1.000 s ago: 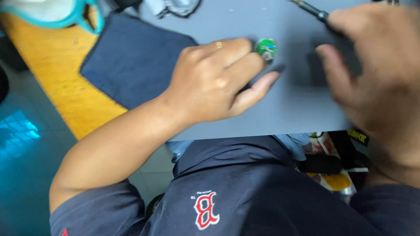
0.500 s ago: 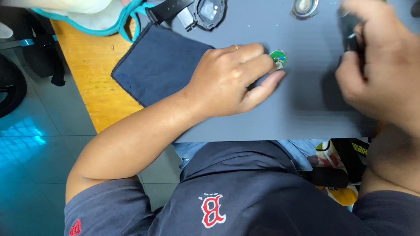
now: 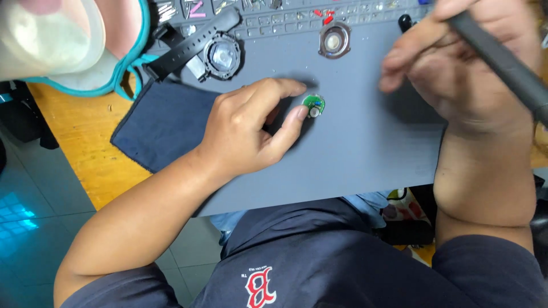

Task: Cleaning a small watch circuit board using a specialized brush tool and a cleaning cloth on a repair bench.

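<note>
A small round green circuit module [image 3: 313,105] lies on the grey work mat [image 3: 365,154]. My left hand [image 3: 251,128] rests on the mat beside it, thumb tip touching the module's lower edge and index finger stretched above it. My right hand [image 3: 462,63] hovers at the upper right, closed around a dark rod-shaped tool [image 3: 502,60] that points up and left. The tool's tip is hidden behind my fingers.
A black watch case with strap [image 3: 211,51] lies at the mat's top left, a round metal-rimmed part [image 3: 334,41] at top centre. A dark blue cloth [image 3: 165,122] covers the wooden table [image 3: 74,142] to the left. A teal-edged pale object [image 3: 68,45] fills the top left corner.
The view has tilted, bringing the watch case and parts tray into sight. My left fingers have spread around the green module. My right hand has risen with the tool.
</note>
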